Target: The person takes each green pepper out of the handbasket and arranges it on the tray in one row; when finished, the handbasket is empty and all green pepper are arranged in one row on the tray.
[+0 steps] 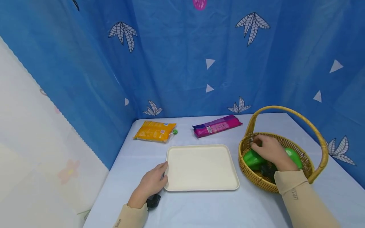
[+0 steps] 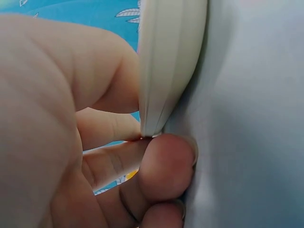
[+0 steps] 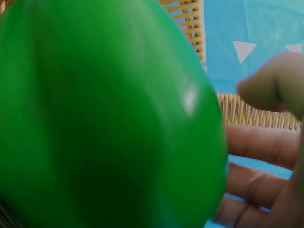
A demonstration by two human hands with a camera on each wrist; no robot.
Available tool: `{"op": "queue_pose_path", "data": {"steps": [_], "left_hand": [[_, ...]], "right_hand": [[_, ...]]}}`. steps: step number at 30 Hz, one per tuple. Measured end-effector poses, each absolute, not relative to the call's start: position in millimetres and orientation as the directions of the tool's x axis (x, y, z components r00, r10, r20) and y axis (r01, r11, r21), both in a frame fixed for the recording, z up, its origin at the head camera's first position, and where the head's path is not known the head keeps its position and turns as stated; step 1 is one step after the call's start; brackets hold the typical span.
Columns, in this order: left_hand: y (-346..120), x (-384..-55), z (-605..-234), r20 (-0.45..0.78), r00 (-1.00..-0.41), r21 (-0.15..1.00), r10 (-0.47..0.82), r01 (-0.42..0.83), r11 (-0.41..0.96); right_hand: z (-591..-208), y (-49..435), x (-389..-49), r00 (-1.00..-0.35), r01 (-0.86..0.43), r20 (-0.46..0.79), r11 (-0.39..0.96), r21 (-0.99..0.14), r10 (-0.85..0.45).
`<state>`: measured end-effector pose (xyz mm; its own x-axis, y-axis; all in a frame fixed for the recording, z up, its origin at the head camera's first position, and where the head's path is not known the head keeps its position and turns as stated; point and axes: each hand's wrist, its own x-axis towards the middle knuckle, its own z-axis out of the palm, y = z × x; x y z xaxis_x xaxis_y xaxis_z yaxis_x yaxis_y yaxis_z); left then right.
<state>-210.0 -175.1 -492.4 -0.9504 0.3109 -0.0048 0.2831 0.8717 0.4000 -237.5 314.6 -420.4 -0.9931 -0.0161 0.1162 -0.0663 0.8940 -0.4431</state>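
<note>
My left hand [image 1: 152, 179] is at the left edge of a cream rectangular tray [image 1: 201, 167] that lies flat on the table. In the left wrist view, the thumb and fingertips hold the tray's rim [image 2: 166, 61], with curled fingers low against the cloth. Over a wicker basket [image 1: 258, 183], my right hand [image 1: 269, 150] reaches in, fingers bent downward. Below it lies a glossy green thing [image 1: 253, 159], and another green rounded one [image 1: 293, 157] sits by the wrist. A smooth green surface [image 3: 118, 118] fills much of the right wrist view; the thumb stands apart from it, the fingers partly behind it.
Behind the tray lie an orange packet [image 1: 155, 131], a green lollipop [image 1: 175, 131] and a purple-pink packet [image 1: 217, 126]. The basket's tall handle [image 1: 310, 126] arches over the right side. A blue patterned curtain [image 1: 182, 63] closes off the back.
</note>
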Motion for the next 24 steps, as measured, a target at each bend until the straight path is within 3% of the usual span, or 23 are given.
{"op": "queue_pose_path", "data": {"steps": [10,18,24], "left_hand": [[-173.4,-208.6,-488.9,-0.008,-0.951,0.4,0.309,0.28,0.873],[-173.9,-210.0,-491.4,-0.014,-0.956,0.394,0.293,0.264,0.881],[-174.2,-210.0,-491.5,-0.022,-0.956,0.393,0.292,0.26,0.882]], "right_hand": [[-423.7,306.0,-237.6,-0.991,-0.131,0.066,0.955,-0.264,-0.118],[-423.4,305.1,-238.2,-0.991,-0.132,0.052,0.95,-0.283,-0.122],[-422.1,303.2,-236.1,-0.987,-0.151,0.111,0.926,-0.346,-0.12]]}}
